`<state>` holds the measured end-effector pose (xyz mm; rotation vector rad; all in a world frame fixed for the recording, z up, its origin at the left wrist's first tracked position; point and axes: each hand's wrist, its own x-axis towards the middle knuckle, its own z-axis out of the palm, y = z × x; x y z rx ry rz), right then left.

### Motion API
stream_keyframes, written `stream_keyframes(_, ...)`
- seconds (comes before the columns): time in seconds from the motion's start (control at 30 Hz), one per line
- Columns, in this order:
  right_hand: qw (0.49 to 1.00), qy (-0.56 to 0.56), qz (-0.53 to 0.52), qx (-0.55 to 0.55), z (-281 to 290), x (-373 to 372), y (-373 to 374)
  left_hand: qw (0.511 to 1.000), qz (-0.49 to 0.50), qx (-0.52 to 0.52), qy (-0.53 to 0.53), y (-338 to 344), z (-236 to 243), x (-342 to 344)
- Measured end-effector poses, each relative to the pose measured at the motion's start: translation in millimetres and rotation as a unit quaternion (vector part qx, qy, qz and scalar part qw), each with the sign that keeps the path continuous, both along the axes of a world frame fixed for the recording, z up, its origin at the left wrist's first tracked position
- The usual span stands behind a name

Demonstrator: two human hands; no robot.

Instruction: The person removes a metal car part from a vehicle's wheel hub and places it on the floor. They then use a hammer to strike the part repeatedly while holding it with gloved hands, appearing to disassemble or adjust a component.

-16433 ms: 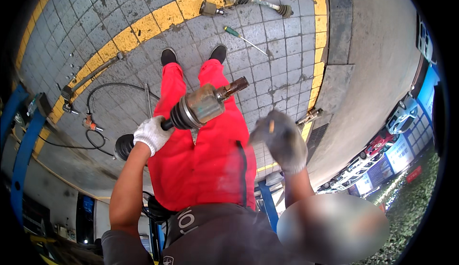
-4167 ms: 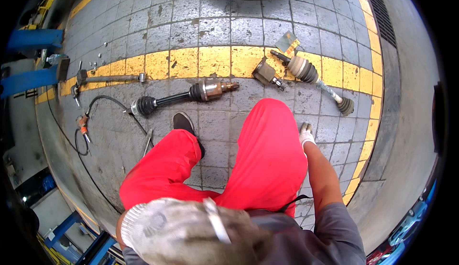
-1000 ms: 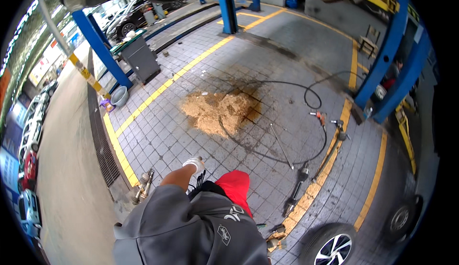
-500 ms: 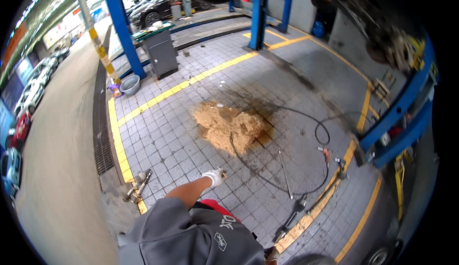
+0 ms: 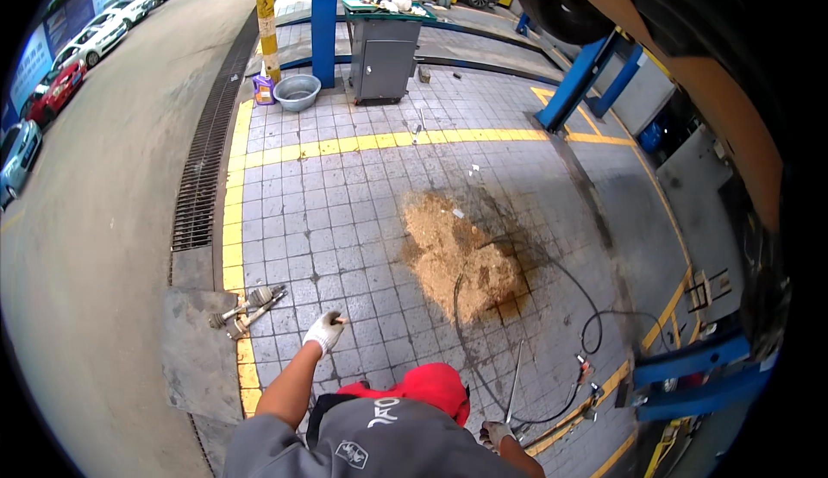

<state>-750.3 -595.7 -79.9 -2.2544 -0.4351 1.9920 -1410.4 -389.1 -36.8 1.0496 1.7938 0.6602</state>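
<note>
My left hand, in a white glove, is pinched on a small tan stick over the tiled floor. To its left, two greasy drive shafts lie by the yellow line. My right hand, in a dirtier glove, is low at my side with fingers curled; what it holds, if anything, is hidden. Beside it on the floor are a long metal bar, a black hose and an orange-fitted air tool. A pile of sawdust sits on a dark stain ahead of me.
A grey tool cart, basin and purple jug stand ahead. Blue lift posts flank the bay, and a raised car hangs at upper right. A drain grate borders the driveway with parked cars on the left.
The drive shaft held in my left hand earlier was later lying on the floor. My view has since swung round toward the driveway, and my right hand has come into sight at lower right.
</note>
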Motion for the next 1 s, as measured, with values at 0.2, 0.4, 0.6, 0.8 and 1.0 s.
stream_keyframes(0.2, 0.975, -0.053, 0.092, -0.195, -40.9, 21.6, 168.3, 0.994, 0.045, -0.095, -0.024, 48.7, -39.1, -28.7)
stream_keyframes(0.4, 0.801, -0.083, 0.568, -0.17, -55.8, -23.3, 428.6, 0.97, 0.189, -0.155, -0.005, 136.4, -74.0, -117.0)
stream_keyframes(0.6, 0.721, -0.213, 0.651, 0.103, 68.0, -303.8, 827.6, 0.918, 0.312, -0.205, 0.129, 146.5, -83.2, -250.9)
stream_keyframes(0.8, 0.768, -0.063, 0.48, 0.419, 183.2, -544.0, 1079.7, 0.846, 0.471, -0.234, 0.085, 182.7, -117.8, -305.5)
stream_keyframes(1.0, 0.732, -0.123, 0.557, 0.371, 149.7, -580.5, 1212.4, 0.796, 0.35, -0.458, -0.186, 332.0, -121.5, -365.7)
